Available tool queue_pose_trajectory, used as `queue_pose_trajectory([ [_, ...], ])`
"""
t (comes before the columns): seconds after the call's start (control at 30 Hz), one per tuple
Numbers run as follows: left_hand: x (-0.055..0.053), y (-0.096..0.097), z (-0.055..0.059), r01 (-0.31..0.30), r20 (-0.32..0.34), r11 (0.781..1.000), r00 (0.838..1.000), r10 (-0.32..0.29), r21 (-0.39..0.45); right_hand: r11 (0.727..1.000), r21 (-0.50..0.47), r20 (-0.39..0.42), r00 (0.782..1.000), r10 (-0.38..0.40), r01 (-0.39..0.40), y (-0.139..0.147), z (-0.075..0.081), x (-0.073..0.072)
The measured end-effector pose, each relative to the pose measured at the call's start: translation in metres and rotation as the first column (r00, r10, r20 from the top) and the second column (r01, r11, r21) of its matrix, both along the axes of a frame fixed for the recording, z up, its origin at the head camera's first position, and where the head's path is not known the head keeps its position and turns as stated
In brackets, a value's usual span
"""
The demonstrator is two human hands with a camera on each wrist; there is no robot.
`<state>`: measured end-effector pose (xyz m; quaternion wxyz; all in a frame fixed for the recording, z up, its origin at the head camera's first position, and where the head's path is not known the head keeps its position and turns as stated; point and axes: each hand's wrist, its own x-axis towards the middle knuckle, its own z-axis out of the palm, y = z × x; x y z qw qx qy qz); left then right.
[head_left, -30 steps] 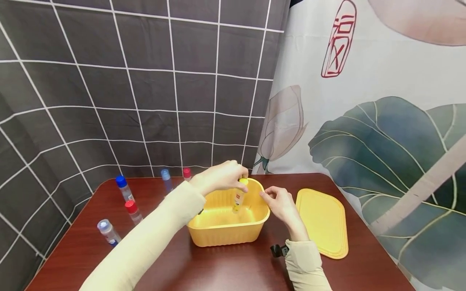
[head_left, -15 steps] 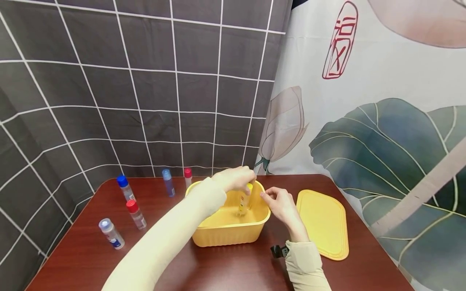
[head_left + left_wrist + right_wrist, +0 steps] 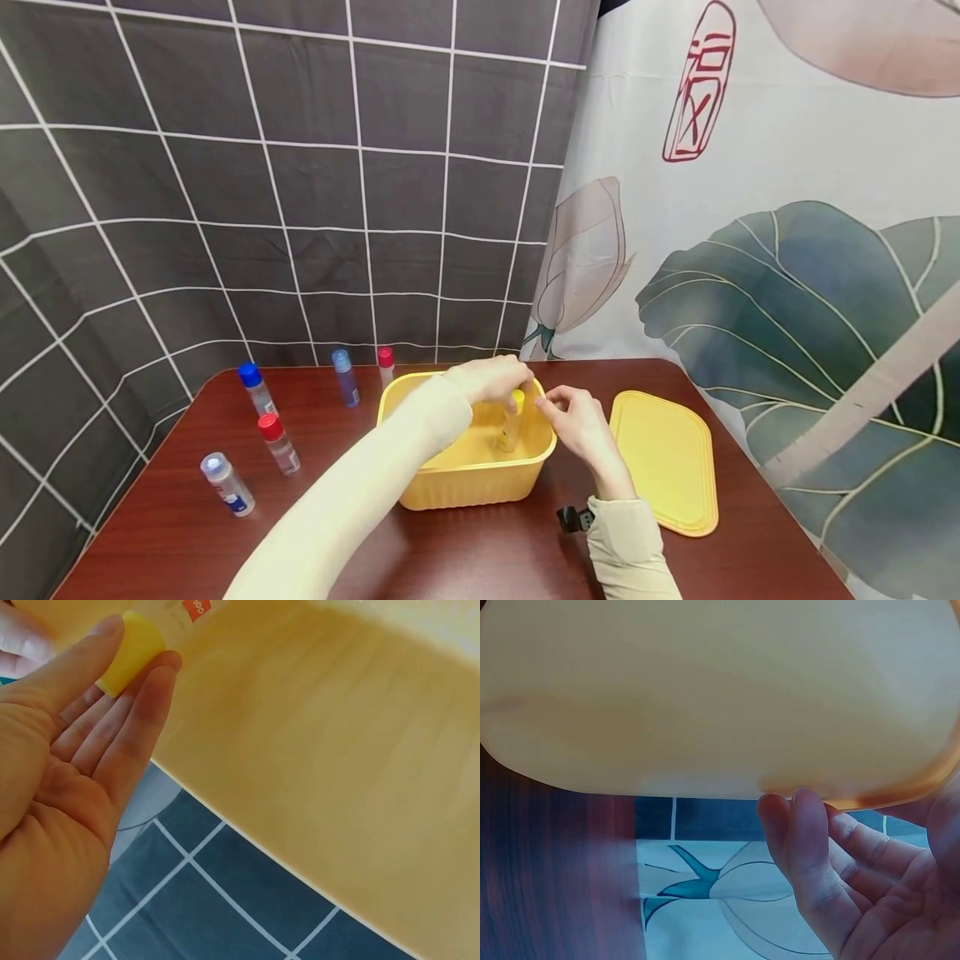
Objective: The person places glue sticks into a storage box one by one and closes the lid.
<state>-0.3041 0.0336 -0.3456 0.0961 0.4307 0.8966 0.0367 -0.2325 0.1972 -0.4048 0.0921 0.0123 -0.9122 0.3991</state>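
My left hand (image 3: pixel 491 380) reaches over a yellow plastic tub (image 3: pixel 480 485) and pinches the yellow cap of a small clear bottle (image 3: pixel 512 427). The bottle is upright inside the tub's right end; whether its base touches the floor I cannot tell. In the left wrist view, thumb and fingers are on the yellow cap (image 3: pixel 135 654), with part of a red label showing beyond. My right hand (image 3: pixel 587 427) holds the tub's right rim. The right wrist view shows that hand (image 3: pixel 855 892) pinching the edge of the tub wall (image 3: pixel 705 712) between thumb and finger.
A yellow lid (image 3: pixel 663 462) lies flat at the right. Several small capped bottles stand at the left: a white-topped bottle (image 3: pixel 228 485), a red-capped bottle (image 3: pixel 279 443), a blue-capped bottle (image 3: pixel 258 389), a blue bottle (image 3: pixel 346 378) and another red-capped bottle (image 3: pixel 386 364) behind the tub.
My left hand has moved right and slightly down with the yellow-capped bottle, toward the tub's right end. The right hand stays on the rim.
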Motion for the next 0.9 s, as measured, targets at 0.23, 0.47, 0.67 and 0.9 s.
queue_pose_trajectory([
  [0.23, 0.0028, 0.0023, -0.0024, 0.007, 0.034, 1.0, 0.999, -0.007, 0.012, 1.0, 0.011, -0.014, 1.0, 0.0, 0.0, -0.0011, -0.0006, 0.0],
  [0.47, 0.0045, 0.0001, -0.0029, -0.015, 0.04, 1.0, 0.999, 0.014, 0.018, 1.0, 0.011, -0.016, 1.0, 0.0, 0.0, -0.0012, -0.0009, -0.0004],
  [0.67, 0.0041, -0.0014, -0.0055, -0.004, 0.033, 1.0, 0.999, 0.003, 0.027, 1.0, 0.009, -0.013, 1.0, 0.0, 0.0, -0.0013, -0.0008, -0.0009],
  [0.9, 0.0084, -0.0074, 0.0003, -0.072, 0.09, 0.996, 0.994, 0.067, 0.053, 1.0, 0.007, 0.002, 1.0, 0.003, -0.003, -0.0004, -0.0014, -0.0002],
])
